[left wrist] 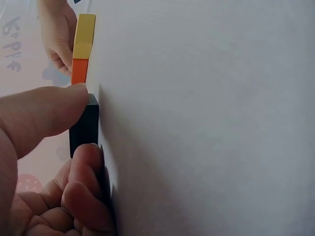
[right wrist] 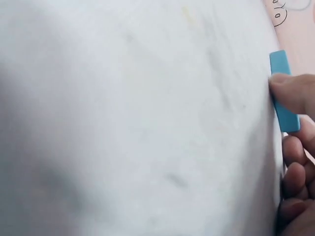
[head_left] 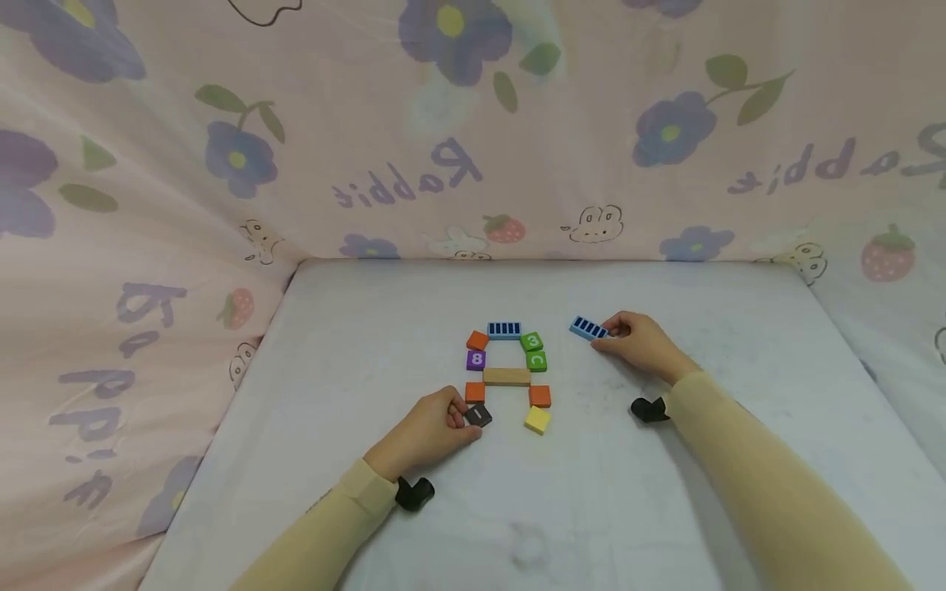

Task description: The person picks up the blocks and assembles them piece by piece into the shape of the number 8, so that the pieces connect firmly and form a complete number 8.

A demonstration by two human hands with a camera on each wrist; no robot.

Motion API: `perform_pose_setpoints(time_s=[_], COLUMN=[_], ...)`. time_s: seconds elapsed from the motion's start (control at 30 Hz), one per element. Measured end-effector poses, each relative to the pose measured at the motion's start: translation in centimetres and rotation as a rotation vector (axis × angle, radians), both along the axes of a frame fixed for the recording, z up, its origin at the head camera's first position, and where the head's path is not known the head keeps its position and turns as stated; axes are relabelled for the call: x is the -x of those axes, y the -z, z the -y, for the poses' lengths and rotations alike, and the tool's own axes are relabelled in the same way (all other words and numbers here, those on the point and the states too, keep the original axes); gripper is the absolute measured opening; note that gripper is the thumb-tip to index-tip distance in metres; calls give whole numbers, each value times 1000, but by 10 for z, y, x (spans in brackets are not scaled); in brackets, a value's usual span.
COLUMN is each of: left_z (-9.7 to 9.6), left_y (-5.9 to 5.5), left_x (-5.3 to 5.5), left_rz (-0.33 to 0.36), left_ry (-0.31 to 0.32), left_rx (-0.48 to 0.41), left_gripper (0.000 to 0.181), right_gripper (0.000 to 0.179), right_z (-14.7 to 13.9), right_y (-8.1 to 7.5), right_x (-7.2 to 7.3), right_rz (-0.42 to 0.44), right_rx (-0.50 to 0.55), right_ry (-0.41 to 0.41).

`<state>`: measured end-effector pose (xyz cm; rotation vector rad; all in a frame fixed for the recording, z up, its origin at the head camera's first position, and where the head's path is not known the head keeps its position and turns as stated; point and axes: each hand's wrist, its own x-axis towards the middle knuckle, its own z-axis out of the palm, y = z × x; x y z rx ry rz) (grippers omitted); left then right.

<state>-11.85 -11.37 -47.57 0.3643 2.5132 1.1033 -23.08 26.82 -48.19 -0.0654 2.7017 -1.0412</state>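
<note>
My left hand (head_left: 424,428) pinches a black square tile (head_left: 478,415) between thumb and fingers, just below an orange tile (head_left: 475,392) at the lower left of a letter-A-like outline of blocks. The left wrist view shows the thumb and fingertips on the edges of this dark tile (left wrist: 84,129). To the right of the outline, my right hand (head_left: 641,343) holds a blue block with dark bars (head_left: 589,328) by its near end. A matching blue block (head_left: 505,331) tops the outline. A natural wood bar (head_left: 506,377) crosses its middle, and a yellow tile (head_left: 537,420) lies at lower right.
A purple tile marked 8 (head_left: 476,359) and an upper orange tile (head_left: 477,340) form the left side. Two green tiles (head_left: 532,341) stand opposite, above another orange tile (head_left: 540,396). The white tabletop (head_left: 384,328) ends at a flower-printed curtain (head_left: 547,164).
</note>
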Motion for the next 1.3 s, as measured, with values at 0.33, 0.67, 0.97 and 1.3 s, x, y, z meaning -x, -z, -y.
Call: perform_pose_setpoints(time_s=[0.33, 0.67, 0.97, 1.3], left_z=[2, 3, 4, 6], left_y=[3, 7, 8, 8], left_x=[1, -1, 2, 3], left_rz=[-4, -4, -23, -37], left_ry=[4, 15, 16, 26], left_rx=[-23, -21, -28, -37], left_gripper=[35, 34, 34, 33], right_gripper=[49, 36, 25, 25], right_z=[33, 83, 112, 123], right_y=[-7, -20, -17, -6], right_x=[-28, -77, -99, -107], right_rz=[-29, -81, -170, -240], right_rx=[85, 198, 167, 130], right_ry=[-91, -264, -414, -481])
